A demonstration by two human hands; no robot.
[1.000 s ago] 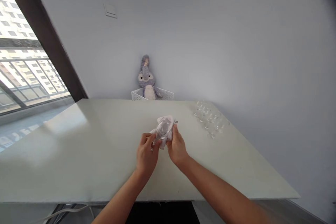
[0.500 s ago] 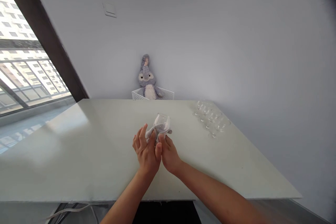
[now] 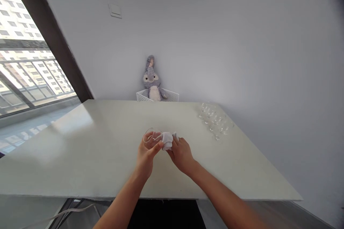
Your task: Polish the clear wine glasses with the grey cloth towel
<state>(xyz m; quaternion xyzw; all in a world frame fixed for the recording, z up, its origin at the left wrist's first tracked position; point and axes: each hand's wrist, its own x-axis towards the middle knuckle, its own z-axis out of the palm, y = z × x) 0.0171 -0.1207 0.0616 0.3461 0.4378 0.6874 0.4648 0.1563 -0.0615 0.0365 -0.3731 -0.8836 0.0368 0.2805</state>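
A clear drinking glass [image 3: 149, 136] is tilted onto its side above the table, its round edge toward the left. My left hand [image 3: 146, 154] is closed around it, thumb in front and fingers behind. A white cloth [image 3: 167, 140] wraps the glass's right end and hides that part. My right hand [image 3: 182, 154] pinches the cloth from the right, with some of its fingers hidden behind the fabric.
Several clear glasses [image 3: 215, 120] stand close together near the table's right edge. Beyond the far edge of the pale table [image 3: 107, 150], a plush toy [image 3: 153, 84] sits in a white basket [image 3: 172, 95] against the wall. A window is at the left.
The glass has gone from upright to lying sideways, its round edge now leftward. My left hand has turned to grip it, and the cloth has shifted to its right end with my right hand.
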